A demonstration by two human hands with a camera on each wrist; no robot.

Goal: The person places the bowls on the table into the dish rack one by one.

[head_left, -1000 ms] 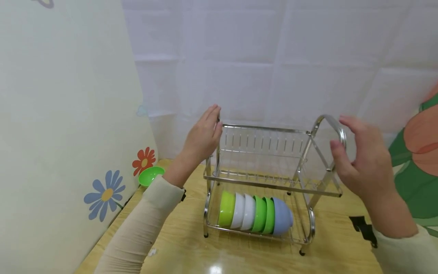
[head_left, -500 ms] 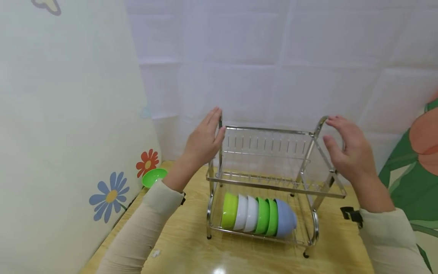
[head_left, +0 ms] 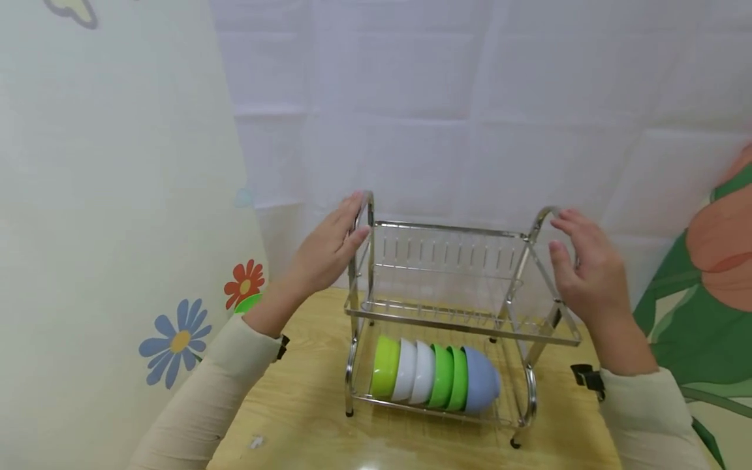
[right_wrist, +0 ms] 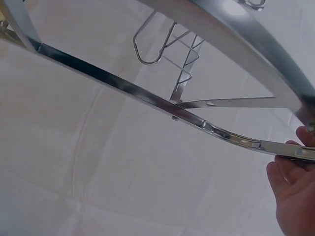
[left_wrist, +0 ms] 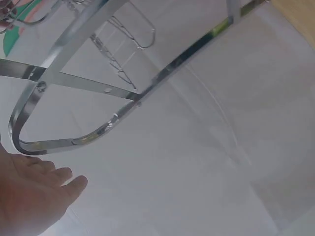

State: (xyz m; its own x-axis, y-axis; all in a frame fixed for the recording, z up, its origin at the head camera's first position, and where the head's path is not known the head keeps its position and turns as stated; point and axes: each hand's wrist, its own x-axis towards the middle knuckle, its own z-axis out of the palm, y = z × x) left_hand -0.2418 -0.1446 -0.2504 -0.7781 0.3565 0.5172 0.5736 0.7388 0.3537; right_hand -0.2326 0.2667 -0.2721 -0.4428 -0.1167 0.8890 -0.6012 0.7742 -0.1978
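A two-tier chrome dish rack [head_left: 435,321] stands on the table between both hands. My left hand [head_left: 329,251] lies along the outside of its left arched end, fingers straight. In the left wrist view, those fingertips [left_wrist: 76,184] sit just below the curved metal bar [left_wrist: 54,145]. At the right arch, my right hand [head_left: 593,271] has its fingers at the curved top, with the thumb held apart. The right wrist view shows its fingers right at the bar [right_wrist: 275,147]. Several bowls [head_left: 443,375], yellow-green, white, green and blue, stand on edge in a row on the lower tier.
A green bowl [head_left: 249,302] sits at the left wall, mostly hidden by the left forearm. White cloth [head_left: 423,117] hangs behind the rack. A flower-printed panel [head_left: 117,196] borders the left side. A small white scrap [head_left: 256,442] lies on the wooden table [head_left: 317,424].
The right hand has moved left, in to the rack's right arch. My left hand has shifted slightly left and down, showing more of the left arch. The bowls keep their places in the rack.
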